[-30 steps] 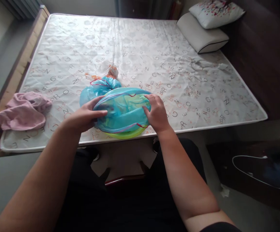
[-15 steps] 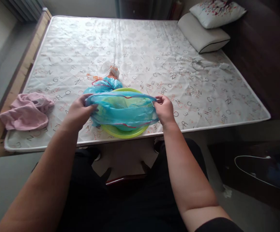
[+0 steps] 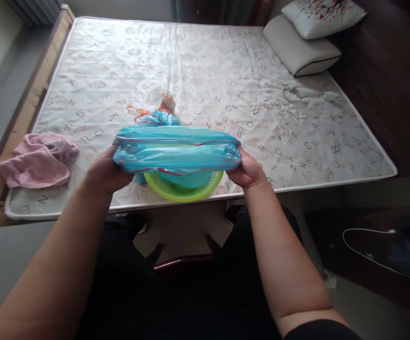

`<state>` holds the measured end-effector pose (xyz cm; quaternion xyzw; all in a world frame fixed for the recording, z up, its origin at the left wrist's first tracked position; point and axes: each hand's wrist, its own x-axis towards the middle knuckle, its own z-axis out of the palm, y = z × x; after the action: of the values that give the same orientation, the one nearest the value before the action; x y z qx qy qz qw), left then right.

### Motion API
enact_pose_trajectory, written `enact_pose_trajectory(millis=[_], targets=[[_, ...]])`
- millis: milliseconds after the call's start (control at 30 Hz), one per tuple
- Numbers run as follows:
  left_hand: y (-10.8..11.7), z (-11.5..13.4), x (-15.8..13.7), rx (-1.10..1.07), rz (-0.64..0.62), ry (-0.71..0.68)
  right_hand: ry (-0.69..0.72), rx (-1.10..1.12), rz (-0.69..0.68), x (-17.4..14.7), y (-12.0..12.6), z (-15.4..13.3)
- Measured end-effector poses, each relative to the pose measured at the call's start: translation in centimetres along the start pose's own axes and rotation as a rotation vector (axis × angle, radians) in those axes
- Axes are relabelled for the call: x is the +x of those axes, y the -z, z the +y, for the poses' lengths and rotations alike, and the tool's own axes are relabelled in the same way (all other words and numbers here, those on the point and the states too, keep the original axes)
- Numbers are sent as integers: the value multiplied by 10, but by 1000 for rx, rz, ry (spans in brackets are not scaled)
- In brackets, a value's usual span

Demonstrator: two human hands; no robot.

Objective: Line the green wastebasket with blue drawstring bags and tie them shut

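Stretching the blue bag (image 3: 176, 159): left hand (image 3: 106, 174) and right hand (image 3: 246, 169) grip opposite ends, curled in on the plastic, fingertips hidden.
Basket (image 3: 183, 194): green, beneath the bag, at the mattress's (image 3: 208, 71) near edge; the bag's lower part hangs inside.
Mattress room: spreads right to the pillows (image 3: 300, 47); pink cloth (image 3: 38, 163) lies left.
Half a second on: hands wider apart, bag mouth drawn longer and narrower.

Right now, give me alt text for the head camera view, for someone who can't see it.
The left hand and right hand hold a blue bag stretched sideways over a green basket near the front edge of a lettered mattress. A pink cloth lies at left; two pillows are at the far right.
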<state>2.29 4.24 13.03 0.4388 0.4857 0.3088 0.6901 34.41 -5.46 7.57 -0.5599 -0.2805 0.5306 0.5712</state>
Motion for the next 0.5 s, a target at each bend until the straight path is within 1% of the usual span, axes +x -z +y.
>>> enact_pose_trajectory(millis=[67,133,200,267,333,433,500], targets=[[-3,1,-7,9,-81,71,-53,-19,-88,-7,-1,-5],[1,-3,-13,51,-140,151,-108,-14,-163,-13,2,-7],[12,-11,-16,132,-125,223,-139,-1,-194,-16,7,-8],[26,-18,-18,221,-95,287,-153,-13,-185,-18,15,-7],[38,-23,-19,317,-159,361,-168,-72,-206,-20,25,-7],[44,-24,-21,499,-306,470,-193,-223,-313,-24,37,-8],[41,-21,-22,571,-317,520,-224,-318,-366,-26,40,-8]])
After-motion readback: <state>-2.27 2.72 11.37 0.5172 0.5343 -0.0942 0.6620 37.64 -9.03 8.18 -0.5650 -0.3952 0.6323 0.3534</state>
